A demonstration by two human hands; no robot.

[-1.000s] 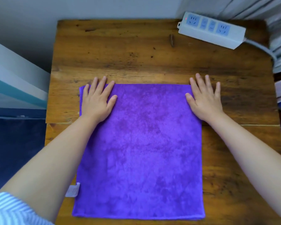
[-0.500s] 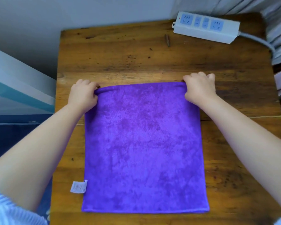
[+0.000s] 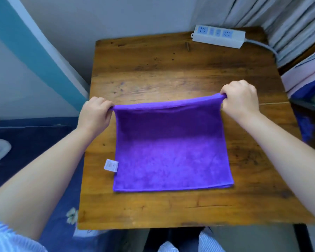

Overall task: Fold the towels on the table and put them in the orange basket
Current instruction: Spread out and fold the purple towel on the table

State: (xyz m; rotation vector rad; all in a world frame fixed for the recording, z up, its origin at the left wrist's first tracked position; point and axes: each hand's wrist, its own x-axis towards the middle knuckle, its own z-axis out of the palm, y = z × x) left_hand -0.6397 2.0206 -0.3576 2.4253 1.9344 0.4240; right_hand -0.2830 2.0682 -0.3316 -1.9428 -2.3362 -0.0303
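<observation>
Purple towel (image 3: pixel 171 153) sitting mid-desk, a bit toward 6 o'clock, near edge flat on the wood and far edge lifted up off it. Left hand (image 3: pixel 95 115) gripping the far-left corner, fingers (image 3: pixel 105 104) curled tight and clamped on the fabric. Right hand (image 3: pixel 241 102) doing the same at the far-right corner, fingers (image 3: pixel 225 92) closed around the cloth, knuckles up. Far edge stretched taut between the two fists, sagging slightly in the middle, right end a touch higher than the left. Looks doubled already, with two layers showing along the near edge. Small white care label (image 3: pixel 111 165) poking out of the towel's left side around 8 o'clock. Wooden desk (image 3: pixel 171 70) dark and knotty, bare toward 12 o'clock. White power strip (image 3: pixel 218 38) with blue sockets up at 1 o'clock, right at the far edge, grey cable (image 3: pixel 262 46) trailing off toward 2 o'clock. Stack of folded fabric (image 3: pixel 305 77) at 3 o'clock, just off the desk. Blue floral bedding (image 3: pixel 49 179) off at 8 o'clock. Striped sleeve (image 3: pixel 5 239) down at 7 o'clock.
</observation>
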